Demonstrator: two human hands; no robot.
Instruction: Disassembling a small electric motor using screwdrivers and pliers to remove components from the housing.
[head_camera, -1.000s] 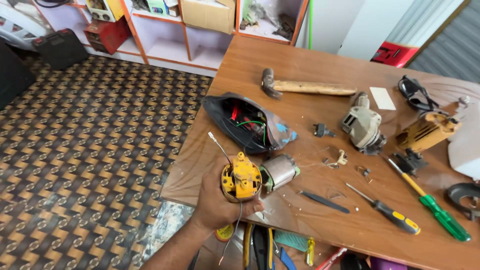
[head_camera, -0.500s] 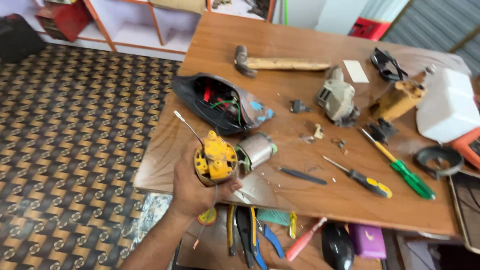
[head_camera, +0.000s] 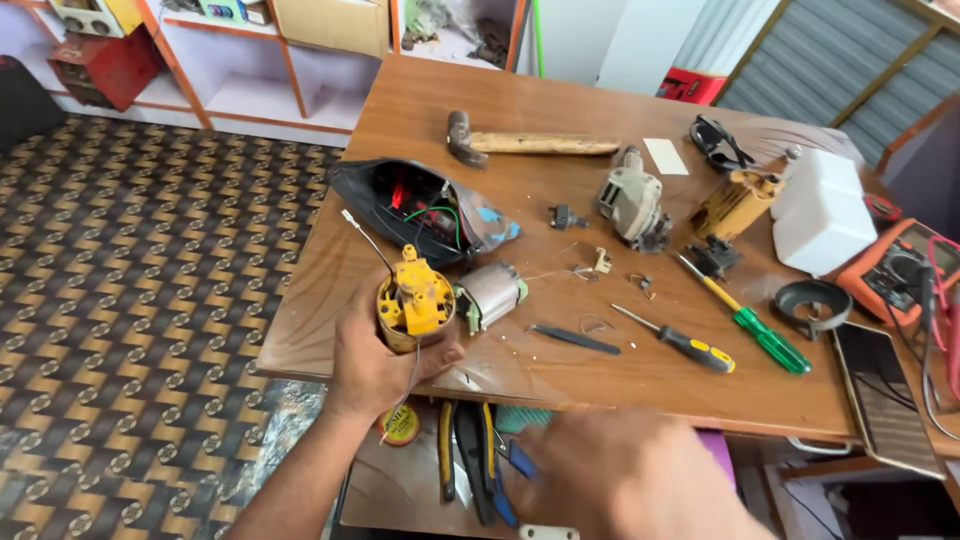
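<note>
- I look down on a wooden table (head_camera: 640, 370) whose near edge runs across the lower middle of the frame and whose left edge slants from upper middle down to lower left.
- Left of the table, patterned brown floor (head_camera: 130, 300) fills the frame and offers the widest open room; white shelves (head_camera: 250, 90) line the upper left.
- The table's near left corner is mostly bare wood; the middle and right are crowded.
- My left hand (head_camera: 375, 360) sits at lower centre-left, over the table's near left corner, fingers wrapped closed around a yellow motor part (head_camera: 413, 305), held upright with thin wires rising from it.
- Just right of that part, a grey cylindrical motor piece (head_camera: 490, 295) lies on the table, close to it; I cannot tell whether they touch.
- Behind it, a black open casing (head_camera: 410, 205) with red and green wires lies on the wood.
- A hammer (head_camera: 530, 143) lies at upper centre.
- A yellow-handled screwdriver (head_camera: 680, 342) and a green-handled screwdriver (head_camera: 755, 330) lie at centre right, well apart from my left hand.
- My right hand (head_camera: 620, 475) is blurred at bottom centre, below the table edge, just beside pliers (head_camera: 480, 460) on a lower shelf; I cannot tell how far its fingers are open or whether it holds anything.
</note>
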